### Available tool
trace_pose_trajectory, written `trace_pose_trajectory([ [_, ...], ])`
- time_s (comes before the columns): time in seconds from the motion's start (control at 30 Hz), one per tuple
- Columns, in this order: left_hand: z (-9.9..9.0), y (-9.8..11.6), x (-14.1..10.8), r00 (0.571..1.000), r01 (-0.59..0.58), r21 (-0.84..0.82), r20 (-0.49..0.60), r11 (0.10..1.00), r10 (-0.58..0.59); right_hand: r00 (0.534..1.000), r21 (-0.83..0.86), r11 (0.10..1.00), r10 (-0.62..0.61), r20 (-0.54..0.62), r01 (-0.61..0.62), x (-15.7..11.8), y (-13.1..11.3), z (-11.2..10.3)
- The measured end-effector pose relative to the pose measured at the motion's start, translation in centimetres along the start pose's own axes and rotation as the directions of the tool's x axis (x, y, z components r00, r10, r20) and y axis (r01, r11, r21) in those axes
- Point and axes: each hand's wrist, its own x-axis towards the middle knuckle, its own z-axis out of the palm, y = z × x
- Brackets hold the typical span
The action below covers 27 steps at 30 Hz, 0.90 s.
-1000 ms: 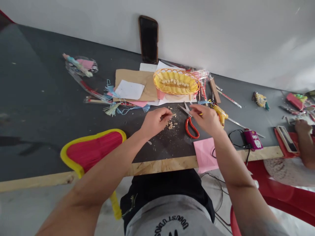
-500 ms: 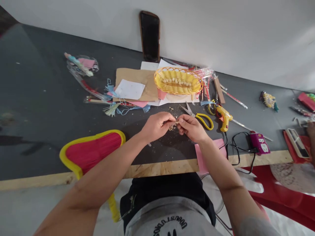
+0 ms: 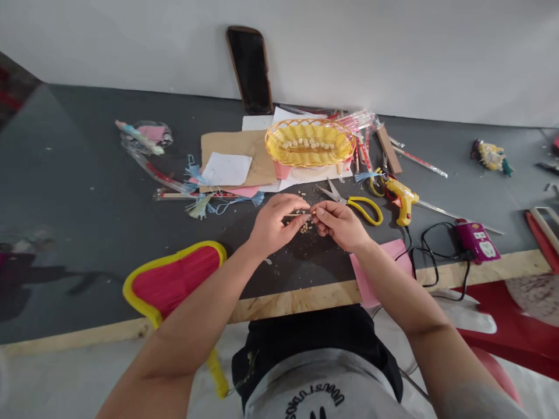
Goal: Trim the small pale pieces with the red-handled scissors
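Our left fingers [image 3: 289, 205] pinched a thin stick [image 3: 295, 215], our right fingers [image 3: 326, 215] a tiny pale piece [image 3: 313, 213]; our shirt's [image 3: 286, 378] curved lettering [image 3: 315, 391] read unclearly.

Dark grey table [image 3: 94, 221], raw wood front edge [image 3: 301, 298]. Directly on it: brown sheet [image 3: 258, 169] toward back, pale green tassel [image 3: 200, 207] just beside; small pale bits [image 3: 304, 227] scattered mid-table; yellow-handled scissors [image 3: 369, 216], blades apart; yellow glue gun [image 3: 405, 202]; purple socket box [image 3: 478, 241]. Pink paper [image 3: 365, 285], red fan [image 3: 174, 274] overhang edge.
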Motion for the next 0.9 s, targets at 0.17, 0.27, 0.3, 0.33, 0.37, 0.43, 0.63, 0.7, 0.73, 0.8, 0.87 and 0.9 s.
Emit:
trace_pose_trajectory([
  [0.17, 0.3, 0.7, -0.1, 0.999, -0.043, -0.048, -0.034, 0.998, 0.042, 0.999, -0.022, 0.999, -0.028, 0.043, 0.029, -0.1, 0.5, 0.5],
  [0.27, 0.3, 1.0, -0.1, 0.998, -0.006, -0.088, -0.064, 0.996, 0.000, 0.994, -0.166, 0.982, -0.075, 0.081, 0.088, -0.3, -0.1, 0.5],
  [0.3, 0.3, 1.0, -0.2, 0.997, 0.029, -0.108, -0.069, 0.994, -0.037, 0.990, -0.273, 0.953, -0.117, 0.079, 0.135, -0.4, -0.6, 0.3],
  [0.33, 0.2, 1.0, -0.2, 0.994, 0.071, -0.131, -0.074, 0.989, -0.081, 0.983, -0.407, 0.895, -0.171, 0.070, 0.185, -0.5, -1.3, 0.1],
  [0.37, 0.2, 1.0, -0.2, 0.988, 0.118, -0.151, -0.079, 0.981, -0.131, 0.969, -0.556, 0.799, -0.240, 0.053, 0.228, -0.7, -2.0, -0.3],
  [0.43, 0.2, 0.9, -0.3, 0.970, 0.204, -0.174, -0.096, 0.963, -0.223, 0.939, -0.785, 0.573, -0.341, 0.034, 0.237, -1.1, -3.5, -1.4],
  [0.63, 0.2, 0.7, -0.1, 0.947, 0.285, -0.150, -0.112, 0.947, -0.303, 0.975, -0.999, 0.004, -0.220, 0.034, 0.036, -2.6, -4.8, -5.5],
  [0.7, 0.2, 0.6, 0.0, 0.944, 0.295, -0.150, -0.107, 0.943, -0.313, 0.981, -0.999, -0.030, -0.194, -0.012, -0.018, -3.1, -4.2, -6.3],
  [0.73, 0.2, 0.5, 0.0, 0.941, 0.303, -0.150, -0.107, 0.941, -0.320, 0.983, -0.999, -0.028, -0.181, -0.028, -0.034, -3.2, -3.9, -6.5],
  [0.8, 0.1, 0.4, 0.2, 0.939, 0.310, -0.143, -0.107, 0.940, -0.326, 0.982, -0.999, -0.025, -0.189, -0.031, -0.036, -3.5, -3.3, -6.6],
  [0.87, 0.0, 0.6, 0.4, 0.936, 0.316, -0.108, -0.127, 0.943, -0.328, 0.981, -0.999, -0.036, -0.194, -0.027, -0.034, -3.4, -3.1, -6.2],
  [0.9, 0.0, 0.6, 0.6, 0.934, 0.321, -0.085, -0.136, 0.943, -0.330, 0.981, -0.998, -0.044, -0.192, -0.032, -0.041, -3.3, -3.2, -5.9],
])
